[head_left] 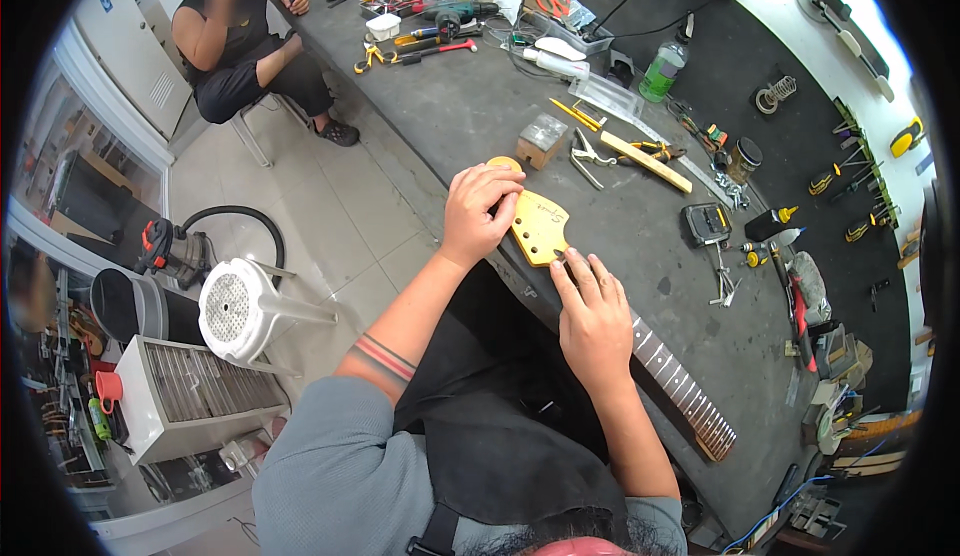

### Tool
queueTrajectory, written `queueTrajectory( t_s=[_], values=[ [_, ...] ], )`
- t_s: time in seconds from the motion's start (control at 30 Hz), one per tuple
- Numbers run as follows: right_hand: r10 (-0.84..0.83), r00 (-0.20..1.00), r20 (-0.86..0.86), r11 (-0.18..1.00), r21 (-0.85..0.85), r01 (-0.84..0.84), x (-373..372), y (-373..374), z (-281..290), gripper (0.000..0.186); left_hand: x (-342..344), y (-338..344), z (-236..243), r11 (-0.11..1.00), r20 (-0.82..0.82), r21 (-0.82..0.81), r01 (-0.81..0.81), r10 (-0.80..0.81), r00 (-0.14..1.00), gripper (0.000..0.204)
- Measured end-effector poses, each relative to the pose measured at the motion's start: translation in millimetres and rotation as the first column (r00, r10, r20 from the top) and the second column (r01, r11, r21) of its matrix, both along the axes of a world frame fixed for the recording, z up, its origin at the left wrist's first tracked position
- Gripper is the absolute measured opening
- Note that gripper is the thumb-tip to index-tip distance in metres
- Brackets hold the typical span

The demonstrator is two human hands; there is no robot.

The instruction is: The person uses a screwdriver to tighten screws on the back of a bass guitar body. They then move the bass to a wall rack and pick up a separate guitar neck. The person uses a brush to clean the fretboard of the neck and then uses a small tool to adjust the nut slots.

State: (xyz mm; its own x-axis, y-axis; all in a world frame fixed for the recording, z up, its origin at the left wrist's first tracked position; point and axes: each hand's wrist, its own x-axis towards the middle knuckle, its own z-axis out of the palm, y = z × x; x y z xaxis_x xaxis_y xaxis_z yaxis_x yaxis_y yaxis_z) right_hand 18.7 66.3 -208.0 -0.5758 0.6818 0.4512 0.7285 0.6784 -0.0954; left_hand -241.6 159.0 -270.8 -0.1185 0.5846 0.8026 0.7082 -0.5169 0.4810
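A guitar neck (672, 370) lies along the near edge of the dark workbench. Its yellow headstock (541, 226) has several tuner holes and a handwritten mark, and its dark fretboard with pale dots runs toward the lower right. My left hand (484, 210) is closed with bent fingers over the headstock's left edge; whether anything small is under the fingertips is hidden. Across the neck, just below the headstock, rests my right hand (594, 324) with its fingers stretched out flat. A wooden block with a grey top (542, 140) sits just beyond the headstock.
Locking pliers (590, 158), a yellow wooden strip (646, 162) and a steel ruler (705, 180) lie beyond the neck. A green spray bottle (664, 68) stands farther back. Tools crowd the far end, where another person (250, 46) sits. A white stool (232, 308) stands left.
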Motion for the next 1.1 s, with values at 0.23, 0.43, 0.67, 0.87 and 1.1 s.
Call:
queueTrajectory(
  t_s=[0.23, 0.43, 0.67, 0.87, 1.1],
  values=[
    [-0.019, 0.996, -0.082, 1.000, -0.003, 0.019, -4.9, 0.0, -0.7, 0.055, -2.0, -2.6, -0.5, 1.000, 0.007, -0.005, 0.017, -0.017, 1.000, 0.008],
    [-0.051, 0.992, -0.115, 0.999, 0.004, 0.052, -9.0, -1.2, -0.5, 0.055, -1.9, -4.8, -7.9, 0.999, 0.009, 0.038, -0.011, 0.010, 1.000, 0.008],
    [-0.059, 0.992, -0.110, 0.998, 0.011, 0.061, -9.3, -1.0, -1.7, 0.054, -3.4, -5.6, -10.7, 0.999, 0.013, 0.052, 0.014, -0.014, 1.000, 0.012],
    [-0.058, 0.992, -0.112, 0.998, 0.010, 0.059, -9.7, -1.9, -1.5, 0.054, -10.5, -10.5, -10.9, 0.991, -0.069, 0.117, 0.067, -0.060, 0.996, 0.014],
    [-0.054, 0.990, -0.128, 0.999, -0.003, 0.054, -8.4, -0.9, 0.5, 0.054, -17.8, -13.1, -15.1, 0.979, -0.049, 0.125, 0.161, -0.156, 0.987, 0.022]
  ],
)
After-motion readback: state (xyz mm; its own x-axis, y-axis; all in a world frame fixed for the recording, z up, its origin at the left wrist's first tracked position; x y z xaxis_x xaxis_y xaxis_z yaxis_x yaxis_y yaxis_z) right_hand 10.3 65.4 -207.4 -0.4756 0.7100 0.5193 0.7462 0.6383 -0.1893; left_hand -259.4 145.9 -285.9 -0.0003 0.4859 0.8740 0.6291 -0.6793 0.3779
